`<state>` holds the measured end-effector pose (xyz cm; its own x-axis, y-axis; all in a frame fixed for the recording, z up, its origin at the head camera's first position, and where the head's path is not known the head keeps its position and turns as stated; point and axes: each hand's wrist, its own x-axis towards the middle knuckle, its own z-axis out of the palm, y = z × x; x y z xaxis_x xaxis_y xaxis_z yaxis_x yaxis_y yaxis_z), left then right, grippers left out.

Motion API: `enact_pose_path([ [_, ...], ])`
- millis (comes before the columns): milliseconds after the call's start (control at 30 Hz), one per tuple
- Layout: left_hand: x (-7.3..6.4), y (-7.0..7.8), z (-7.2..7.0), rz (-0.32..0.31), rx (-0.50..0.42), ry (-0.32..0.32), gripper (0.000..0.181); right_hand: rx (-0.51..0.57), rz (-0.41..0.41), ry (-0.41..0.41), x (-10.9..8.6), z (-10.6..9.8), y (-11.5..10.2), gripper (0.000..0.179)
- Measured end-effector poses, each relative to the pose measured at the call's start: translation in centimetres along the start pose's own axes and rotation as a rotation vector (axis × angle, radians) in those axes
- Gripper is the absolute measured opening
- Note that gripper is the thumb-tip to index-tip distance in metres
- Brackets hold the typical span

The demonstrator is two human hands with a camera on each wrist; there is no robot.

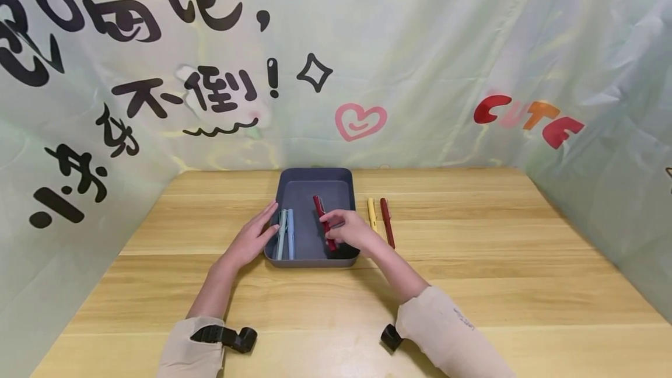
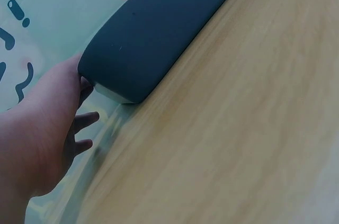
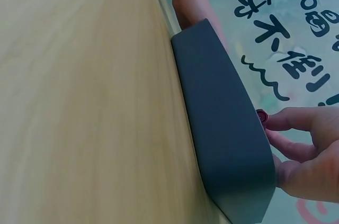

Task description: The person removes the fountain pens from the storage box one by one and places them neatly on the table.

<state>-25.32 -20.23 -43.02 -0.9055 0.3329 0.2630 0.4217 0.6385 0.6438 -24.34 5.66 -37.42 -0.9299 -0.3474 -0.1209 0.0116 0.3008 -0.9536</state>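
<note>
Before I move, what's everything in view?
Table: one, light wood, under the tray.
Tray: one, blue-grey, on the table.
Green pen: one, pale, in the tray.
Blue pen: one, pale, beside the green pen.
Held pen: one, dark red, over the tray.
Yellow pen: one, yellow, right of the tray.
Red pen: one, dark red, right of the yellow pen.
Printed cloth: count unclear, pale green, behind the table.
Prints: many, mostly black, on cloth.
Wrist devices: two, black, at sleeves.
Sleeves: two, beige, on forearms.
Left grip: one, bare, at the tray's left rim.
Right grip: one, bare, pinching the held pen.
</note>
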Motion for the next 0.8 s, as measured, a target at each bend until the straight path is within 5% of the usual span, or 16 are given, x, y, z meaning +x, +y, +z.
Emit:
enact_pose_path([
  [800, -0.1, 0.3, -0.1, 0.006, 0.004, -0.003, 0.054, 0.056, -0.001, 0.041, -1.9, -3.9, 0.2, 0.038],
])
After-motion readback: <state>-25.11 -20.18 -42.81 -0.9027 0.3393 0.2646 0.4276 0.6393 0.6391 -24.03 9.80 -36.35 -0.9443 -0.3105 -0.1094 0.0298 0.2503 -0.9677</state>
